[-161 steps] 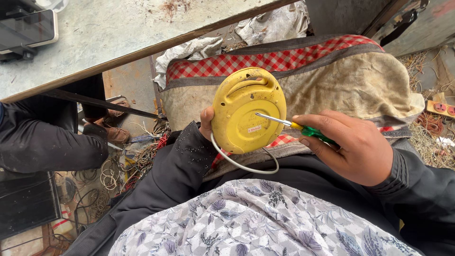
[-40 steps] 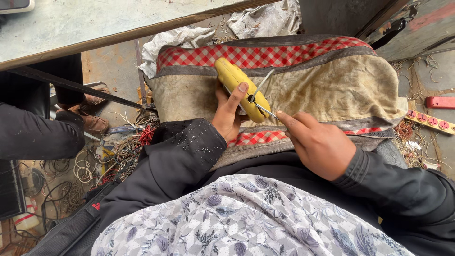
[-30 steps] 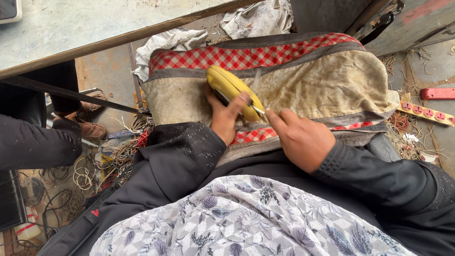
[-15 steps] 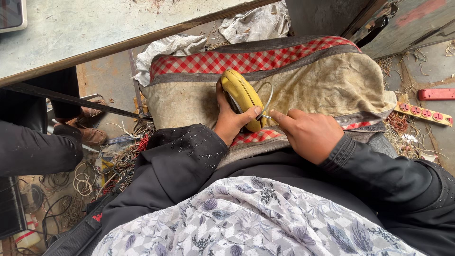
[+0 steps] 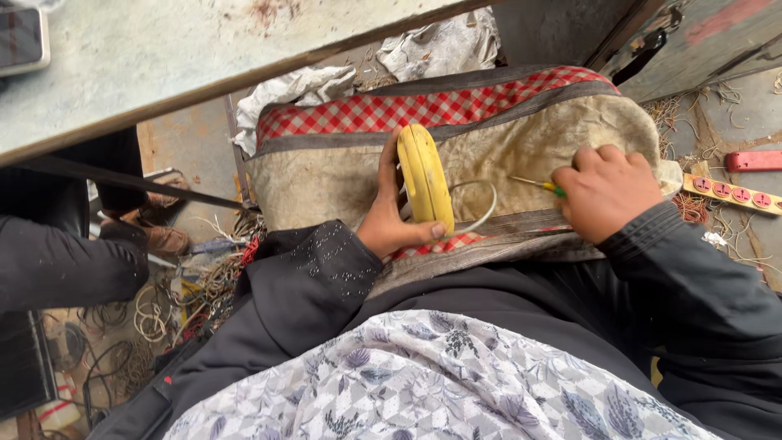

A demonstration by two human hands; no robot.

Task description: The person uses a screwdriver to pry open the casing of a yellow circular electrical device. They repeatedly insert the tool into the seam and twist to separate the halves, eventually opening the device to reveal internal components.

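The left hand (image 5: 389, 224) is clamped on a yellow disc-shaped housing (image 5: 424, 178), now held edge-on over the lap rather than face-up as a few seconds earlier. The right hand (image 5: 604, 189), fist closed around a green-handled screwdriver (image 5: 538, 185), has drawn away from the housing; half a second ago tip and housing were close together, and now they are apart. A white cord (image 5: 479, 213) loops from the housing between the two hands. Judged from this, driver work on the housing is paused. Beneath lies a padded cloth (image 5: 521, 138) with a red-checked band along its far edge. A red power strip (image 5: 731, 192) lies on the floor beyond the cloth's right edge.
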